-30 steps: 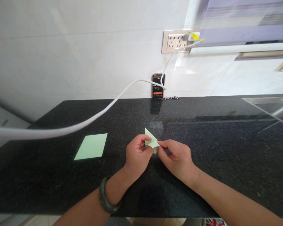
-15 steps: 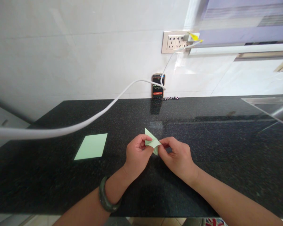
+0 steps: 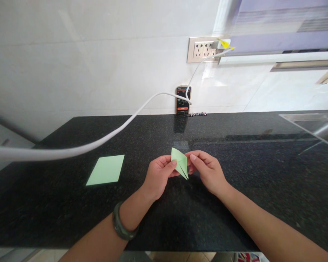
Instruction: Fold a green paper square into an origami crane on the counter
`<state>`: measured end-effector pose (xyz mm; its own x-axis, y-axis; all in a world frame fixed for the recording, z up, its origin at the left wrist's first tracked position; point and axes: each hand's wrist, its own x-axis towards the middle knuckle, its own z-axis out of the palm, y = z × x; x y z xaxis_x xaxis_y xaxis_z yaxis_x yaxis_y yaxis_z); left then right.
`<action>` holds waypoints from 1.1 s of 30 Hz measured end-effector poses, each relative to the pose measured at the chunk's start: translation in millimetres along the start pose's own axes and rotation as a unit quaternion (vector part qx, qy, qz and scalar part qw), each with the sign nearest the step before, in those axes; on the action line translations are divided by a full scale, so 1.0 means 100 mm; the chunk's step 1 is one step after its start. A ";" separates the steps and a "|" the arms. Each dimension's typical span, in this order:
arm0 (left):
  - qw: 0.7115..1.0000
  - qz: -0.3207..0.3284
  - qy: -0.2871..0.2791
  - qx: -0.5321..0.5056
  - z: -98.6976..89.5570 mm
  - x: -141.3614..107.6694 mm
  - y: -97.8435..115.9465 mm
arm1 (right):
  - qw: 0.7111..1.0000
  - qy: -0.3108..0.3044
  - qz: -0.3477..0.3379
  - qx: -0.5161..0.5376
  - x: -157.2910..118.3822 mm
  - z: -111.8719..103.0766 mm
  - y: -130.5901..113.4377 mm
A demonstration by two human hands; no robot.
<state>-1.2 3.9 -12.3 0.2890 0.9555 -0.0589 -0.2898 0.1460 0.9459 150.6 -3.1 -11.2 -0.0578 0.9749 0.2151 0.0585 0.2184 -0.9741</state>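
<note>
A flat green sheet (image 3: 106,170) lies on the worktop (image 3: 71,218). Further right, the left hand (image 3: 159,177) pinches the folded green paper (image 3: 182,160) between thumb and fingers; probably light, crisp and easily creased, it is best held lightly by its layered edges. The right hand (image 3: 210,171) has fingertips at its right edge; whether they grip, I cannot tell.

Pale green paper (image 3: 181,159), speckled black countertop (image 3: 262,174)

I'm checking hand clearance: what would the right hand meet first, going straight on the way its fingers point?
Seemingly the folded green paper in the left hand; whether the right hand touches the paper's edge is unclear.
</note>
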 end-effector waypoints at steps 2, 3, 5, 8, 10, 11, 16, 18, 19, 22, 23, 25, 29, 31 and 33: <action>1.000 -0.005 -0.001 -0.012 -0.01 0.00 -0.01 | 0.998 -0.026 0.035 0.047 0.03 -0.01 0.02; 1.000 -0.005 -0.001 -0.017 -0.01 0.00 -0.02 | 0.996 -0.040 0.050 0.064 0.04 -0.01 0.04; 1.000 -0.005 -0.004 -0.026 -0.02 0.00 -0.03 | 0.991 -0.064 0.077 0.094 0.04 -0.01 0.05; 1.000 0.001 -0.009 -0.026 -0.02 0.00 -0.03 | 0.978 -0.085 0.122 0.143 0.02 0.00 0.06; 1.000 0.007 -0.013 -0.017 -0.02 0.00 -0.02 | 0.967 -0.096 0.155 0.179 0.02 0.00 0.05; 1.000 0.010 -0.015 -0.011 -0.02 0.00 -0.02 | 0.960 -0.101 0.169 0.197 0.02 0.01 0.05; 1.000 0.002 -0.010 -0.003 0.00 0.00 -0.01 | 0.941 -0.105 0.197 0.252 0.02 0.03 0.07; 1.000 -0.005 -0.008 -0.006 0.01 0.00 -0.02 | 0.940 -0.094 0.195 0.262 0.01 0.05 0.08; 1.000 -0.007 -0.007 -0.008 0.01 0.00 -0.02 | 0.940 -0.088 0.194 0.265 0.01 0.06 0.09; 1.000 -0.011 -0.008 -0.010 0.00 0.01 -0.04 | 0.942 -0.076 0.193 0.264 0.01 0.07 0.09; 1.000 -0.011 -0.008 -0.009 0.00 0.01 -0.04 | 0.943 -0.073 0.192 0.261 0.01 0.08 0.09; 1.000 -0.011 -0.005 -0.006 -0.01 0.00 -0.04 | 0.947 -0.067 0.188 0.253 0.00 0.08 0.09; 1.000 -0.008 0.005 0.003 0.00 0.00 -0.03 | 0.953 -0.051 0.183 0.236 0.00 0.09 0.11; 1.000 -0.007 0.007 0.004 0.01 0.00 -0.03 | 0.955 -0.043 0.181 0.230 0.00 0.09 0.11; 1.000 -0.006 0.009 0.004 0.01 -0.01 -0.03 | 0.957 -0.036 0.179 0.225 0.00 0.10 0.12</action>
<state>0.5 2.5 -14.3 0.2760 0.9581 -0.0766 -0.2793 0.1562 0.9474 141.3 -1.4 -23.2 -0.1831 0.9749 -0.1268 -0.3476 -0.1848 -0.9193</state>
